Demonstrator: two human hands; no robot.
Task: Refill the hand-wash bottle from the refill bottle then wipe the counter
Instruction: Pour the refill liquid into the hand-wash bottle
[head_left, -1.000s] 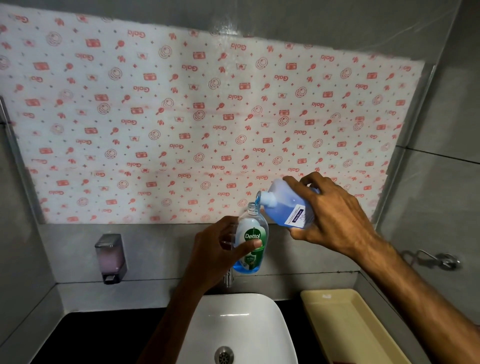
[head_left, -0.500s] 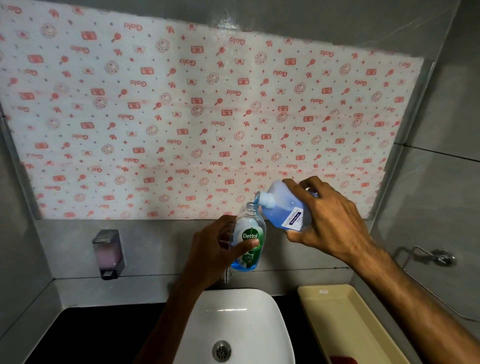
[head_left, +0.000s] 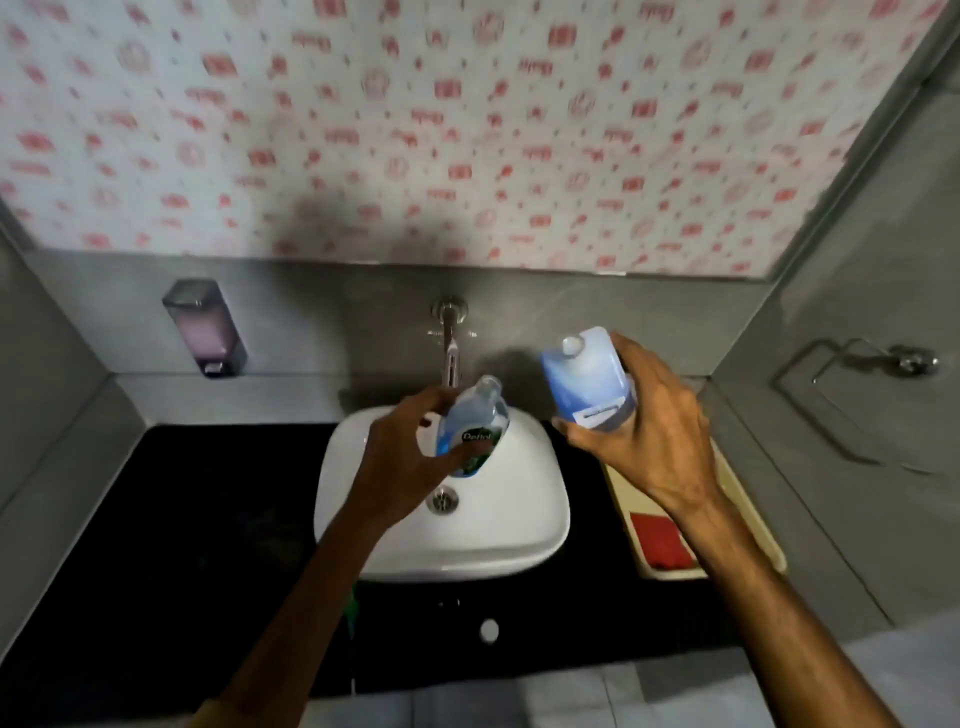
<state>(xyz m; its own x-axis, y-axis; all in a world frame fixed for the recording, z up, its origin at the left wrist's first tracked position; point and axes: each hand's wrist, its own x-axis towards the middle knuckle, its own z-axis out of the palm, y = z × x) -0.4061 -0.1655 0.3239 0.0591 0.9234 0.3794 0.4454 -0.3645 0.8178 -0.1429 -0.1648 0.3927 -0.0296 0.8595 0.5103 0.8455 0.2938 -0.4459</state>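
Two bottles aloft, left hand (head_left: 400, 462) fingers wrapped round Dettol hand-wash bottle (head_left: 471, 428) above white basin (head_left: 524, 514), right hand (head_left: 652, 431) fingers clasping blue refill bottle (head_left: 584, 379), neck up.

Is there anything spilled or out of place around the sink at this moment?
No spill shows. Both bottles are uncapped: the hand-wash bottle tilts in the left hand over the basin; the refill bottle stands nearly upright in the right hand.
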